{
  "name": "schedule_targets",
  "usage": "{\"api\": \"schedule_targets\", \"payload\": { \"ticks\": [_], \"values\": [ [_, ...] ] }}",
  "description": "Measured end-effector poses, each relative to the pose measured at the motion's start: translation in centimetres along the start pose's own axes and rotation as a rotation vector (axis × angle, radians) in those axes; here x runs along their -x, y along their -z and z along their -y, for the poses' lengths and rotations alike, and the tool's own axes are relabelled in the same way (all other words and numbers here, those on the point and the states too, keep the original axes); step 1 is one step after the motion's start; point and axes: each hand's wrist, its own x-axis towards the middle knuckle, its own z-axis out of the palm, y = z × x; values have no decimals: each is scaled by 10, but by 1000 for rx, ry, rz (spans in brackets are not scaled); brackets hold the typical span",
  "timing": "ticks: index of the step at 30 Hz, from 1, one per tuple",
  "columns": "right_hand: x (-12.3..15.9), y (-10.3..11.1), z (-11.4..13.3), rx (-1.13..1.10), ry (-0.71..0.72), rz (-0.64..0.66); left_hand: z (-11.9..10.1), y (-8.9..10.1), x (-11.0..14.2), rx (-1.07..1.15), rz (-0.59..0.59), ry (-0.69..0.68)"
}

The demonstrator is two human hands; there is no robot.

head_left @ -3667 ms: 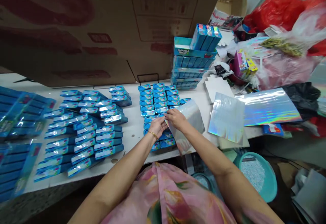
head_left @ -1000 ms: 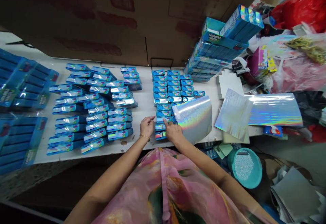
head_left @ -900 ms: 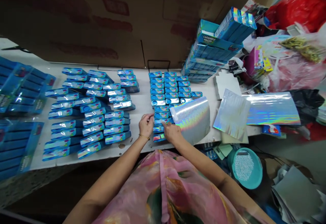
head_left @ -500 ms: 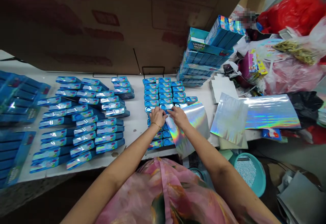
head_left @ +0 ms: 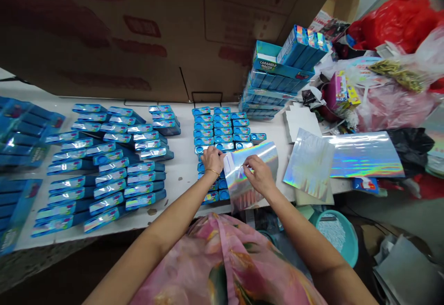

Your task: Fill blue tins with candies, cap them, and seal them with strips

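Compared with a moment earlier, the right hand (head_left: 259,173) has moved from the left edge of the holographic foil sheet (head_left: 237,187) onto its middle, and the sheet now stands more upright. The left hand (head_left: 212,159), with a thin gold bangle (head_left: 212,172) at its wrist, stays at the sheet's left edge, its fingers curled close together. The right hand's fingers and thumb close on the foil's face. The two hands are near each other but apart, with a strip of foil between them.

The sheet rises above the lower right part of a central block of blue packs (head_left: 212,127), and its lower corner hangs past the front edge of the white bench (head_left: 182,192). The left hand rests just above the packs, which lie in tight rows. More rows of foil-topped packs (head_left: 111,166) fill the bench to the left. Beyond the central block, a stack of blue Caramelo Macizo boxes (head_left: 274,67) stands against a large cardboard sheet (head_left: 104,32).

To the right, two flat holographic sheets (head_left: 308,166) (head_left: 364,155) lie on the bench beside a white card (head_left: 301,125). Red plastic bags (head_left: 391,23) are heaped at the far right corner, and a teal basin (head_left: 336,233) sits below the front edge.
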Motion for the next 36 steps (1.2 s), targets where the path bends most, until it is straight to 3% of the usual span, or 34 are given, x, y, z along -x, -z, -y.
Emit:
{"api": "schedule_targets", "payload": {
  "ticks": [2,4,7,9,11,17,22,25,29,36],
  "values": [
    [3,14,11,-137,-134,14,1,5,1,131,-25,0],
    [0,15,16,-313,-289,75,5,15,5,394,-2,11],
    [-9,-5,20,-633,-504,134,15,37,20,897,199,101],
    [-13,-22,24,-788,-589,136,23,53,33,1097,313,179],
    [-16,-37,30,-876,-640,152,31,65,44,1151,331,223],
    [-21,-70,49,-987,-717,192,64,75,50,1099,180,315],
    [-27,-85,60,-1000,-724,226,85,81,46,1202,203,479],
    [-29,-88,63,-975,-704,272,90,83,43,1217,218,457],
    [-33,-100,57,-890,-688,266,93,76,37,1173,145,431],
    [-45,-112,47,-233,-509,197,99,49,34,1142,-29,505]
  ]
}}
